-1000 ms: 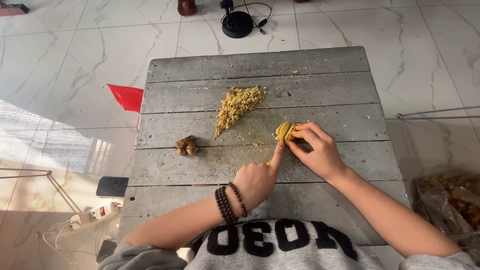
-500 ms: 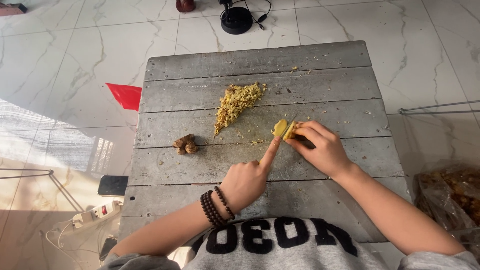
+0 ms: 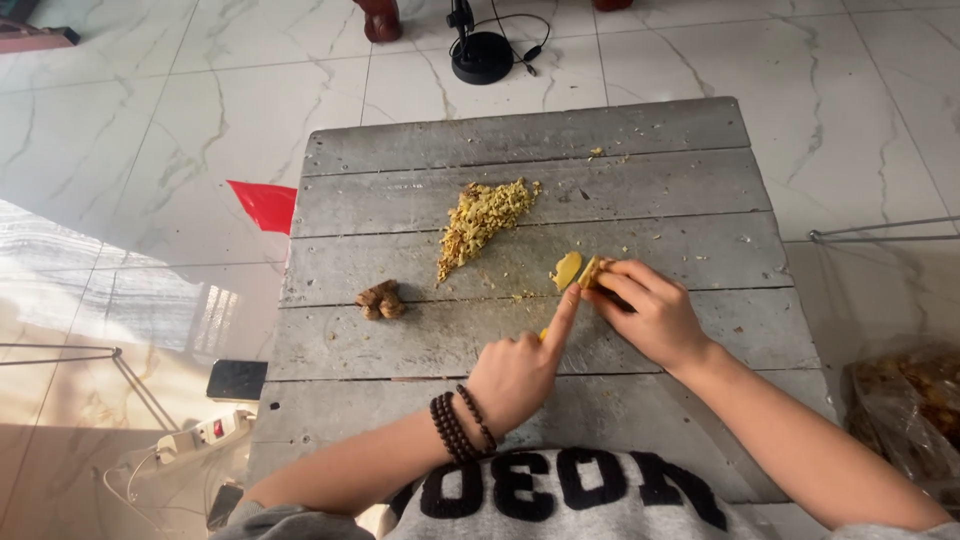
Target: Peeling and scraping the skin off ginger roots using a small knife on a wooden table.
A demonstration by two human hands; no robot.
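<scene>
A weathered grey table of wide wooden planks (image 3: pixel 650 190) stands on a glossy white marble-veined tile floor (image 3: pixel 130 130), where a red triangular scrap (image 3: pixel 262 205), a black round stand with its cable (image 3: pixel 482 55) and a white power strip (image 3: pixel 205 432) lie about it. The right hand (image 3: pixel 655 315) is clenched around a small yellow peeled root piece (image 3: pixel 585 272) near the table's middle, while the left hand (image 3: pixel 520 375), with dark bead bracelets (image 3: pixel 455 425) at the wrist, is loosely curled with its forefinger stretched out to the piece. A heap of finely chopped yellow bits (image 3: pixel 480 220) lies just beyond on the planks, and a knobbly brown unpeeled root (image 3: pixel 380 300) sits well apart to the left.
</scene>
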